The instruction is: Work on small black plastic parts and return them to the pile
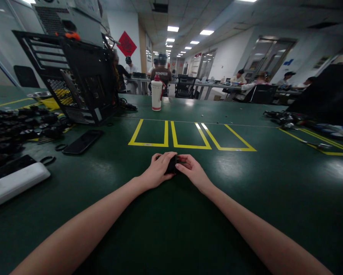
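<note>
In the middle of the green table, just in front of the yellow tape outlines, both hands meet around a small black object whose kind I cannot make out. My left hand is wrapped over it from the left, covering much of it. On the other side, the fingertips of my right hand close on its right edge. Whether a smaller piece sits between those right fingertips is too small to tell.
Yellow tape frames lie ahead, with a white bottle behind. To the left are a phone, a white power bank-like slab, a heap of black parts and an open computer case. Metal tools lie right. People sit farther back.
</note>
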Demonstrator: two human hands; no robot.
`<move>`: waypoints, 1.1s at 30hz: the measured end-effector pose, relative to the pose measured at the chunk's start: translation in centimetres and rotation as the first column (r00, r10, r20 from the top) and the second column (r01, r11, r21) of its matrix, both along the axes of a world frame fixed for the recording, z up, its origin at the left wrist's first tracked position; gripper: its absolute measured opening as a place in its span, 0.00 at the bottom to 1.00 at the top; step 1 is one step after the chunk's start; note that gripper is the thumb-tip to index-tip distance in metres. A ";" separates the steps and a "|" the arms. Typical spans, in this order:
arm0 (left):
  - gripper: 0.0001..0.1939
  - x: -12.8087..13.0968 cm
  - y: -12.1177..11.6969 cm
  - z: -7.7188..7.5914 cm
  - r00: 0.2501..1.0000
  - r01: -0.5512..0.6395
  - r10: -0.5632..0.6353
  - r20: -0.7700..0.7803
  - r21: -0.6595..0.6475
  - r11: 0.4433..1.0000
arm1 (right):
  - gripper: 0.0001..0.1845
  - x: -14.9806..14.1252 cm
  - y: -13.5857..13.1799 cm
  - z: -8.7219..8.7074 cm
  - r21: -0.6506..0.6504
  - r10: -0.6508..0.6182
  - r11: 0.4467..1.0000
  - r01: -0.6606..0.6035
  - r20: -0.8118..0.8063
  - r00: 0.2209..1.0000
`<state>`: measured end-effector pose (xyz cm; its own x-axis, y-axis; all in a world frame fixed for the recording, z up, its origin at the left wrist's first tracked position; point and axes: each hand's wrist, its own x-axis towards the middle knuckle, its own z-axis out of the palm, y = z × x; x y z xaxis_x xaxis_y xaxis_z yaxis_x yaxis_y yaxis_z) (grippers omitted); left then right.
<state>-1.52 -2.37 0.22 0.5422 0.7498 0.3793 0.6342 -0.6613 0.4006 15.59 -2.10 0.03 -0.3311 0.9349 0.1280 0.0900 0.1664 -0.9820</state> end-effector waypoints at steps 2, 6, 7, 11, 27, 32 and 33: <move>0.32 0.0 0.1 0.0 1.000 0.003 -0.003 0.012 -0.010 1.000 | 0.14 0.1 -0.1 0.1 -0.006 0.043 0.999 -0.043 -0.014 0.999; 0.31 0.0 0.0 0.2 1.000 0.014 -0.014 0.024 -0.028 1.000 | 0.17 0.3 -0.5 0.3 0.030 0.110 0.994 -0.109 -0.053 0.993; 0.31 0.0 0.0 0.2 1.000 0.018 -0.017 0.025 -0.032 0.999 | 0.17 0.3 -0.6 0.4 0.027 0.119 0.993 -0.118 -0.052 0.991; 0.31 0.0 0.1 0.1 0.999 0.009 -0.008 0.031 -0.023 1.000 | 0.11 0.1 -0.5 0.3 0.038 0.076 0.996 -0.075 -0.041 0.996; 0.20 -11.1 5.5 1.6 0.890 -0.454 0.451 0.059 0.053 0.889 | 0.21 -0.9 0.3 0.7 -0.069 -0.099 0.990 0.125 0.301 0.948; 0.24 -26.5 7.3 0.0 0.626 -0.765 0.746 0.229 -0.004 0.644 | 0.18 -0.9 0.3 0.6 -0.054 -0.119 0.989 0.136 0.243 0.963; 0.23 -28.5 7.4 -0.2 0.667 -0.725 0.716 0.208 -0.043 0.688 | 0.18 -0.9 0.3 0.6 -0.063 -0.119 0.989 0.137 0.241 0.963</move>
